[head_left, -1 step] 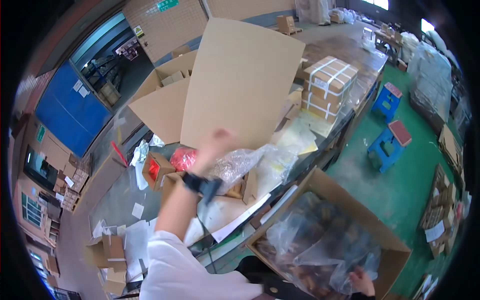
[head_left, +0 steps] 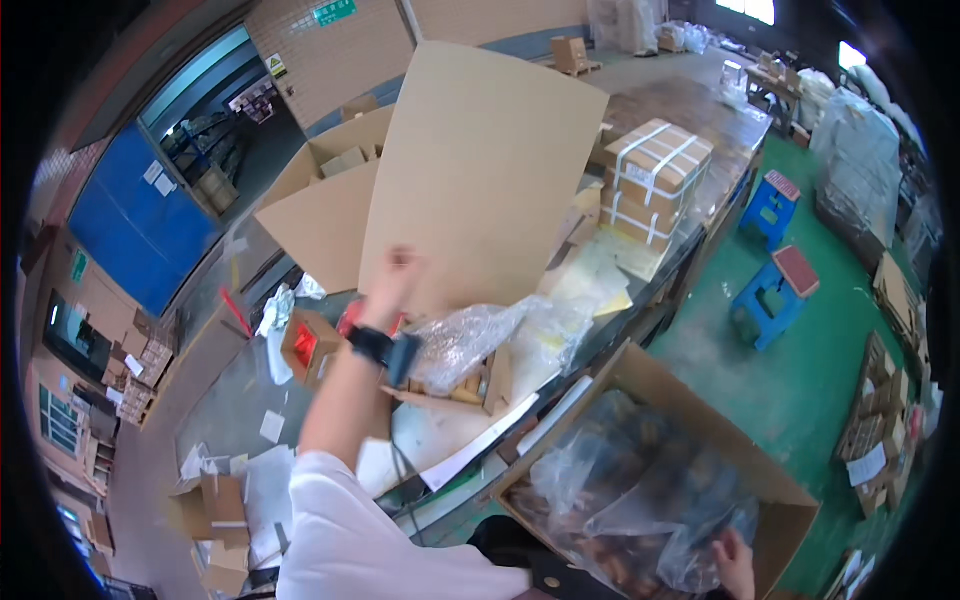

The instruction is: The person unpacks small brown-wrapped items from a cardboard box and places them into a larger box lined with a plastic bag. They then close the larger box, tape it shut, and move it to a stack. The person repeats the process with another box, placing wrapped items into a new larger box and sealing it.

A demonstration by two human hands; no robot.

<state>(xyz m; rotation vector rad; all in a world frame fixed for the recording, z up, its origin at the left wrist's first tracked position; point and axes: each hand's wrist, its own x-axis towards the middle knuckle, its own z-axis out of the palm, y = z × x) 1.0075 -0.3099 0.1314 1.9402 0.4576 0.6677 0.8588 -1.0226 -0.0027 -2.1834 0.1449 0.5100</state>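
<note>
My left hand (head_left: 398, 272) is raised in front of a large upright cardboard flap (head_left: 480, 180); its fingers are smeared by motion and I see nothing in it. Below it, a small open carton (head_left: 497, 385) holds tan pieces partly covered by a crumpled clear plastic bag (head_left: 465, 345). At the lower right, my right hand (head_left: 735, 562) is closed at the edge of a clear plastic liner (head_left: 650, 510) inside a big open cardboard box (head_left: 700, 410). Dark and brownish contents show dimly through the liner.
Two strapped cartons (head_left: 655, 185) stand stacked on the workbench's far part. Left of my arm is a small carton with red wrapping (head_left: 305, 345). Blue stools (head_left: 775, 295) stand on the green floor at right. An open box (head_left: 320, 215) adjoins the flap.
My left hand has moved left and slightly up, uncovering more of the small carton and its tan pieces. My right hand stays at the liner, shifted slightly right.
</note>
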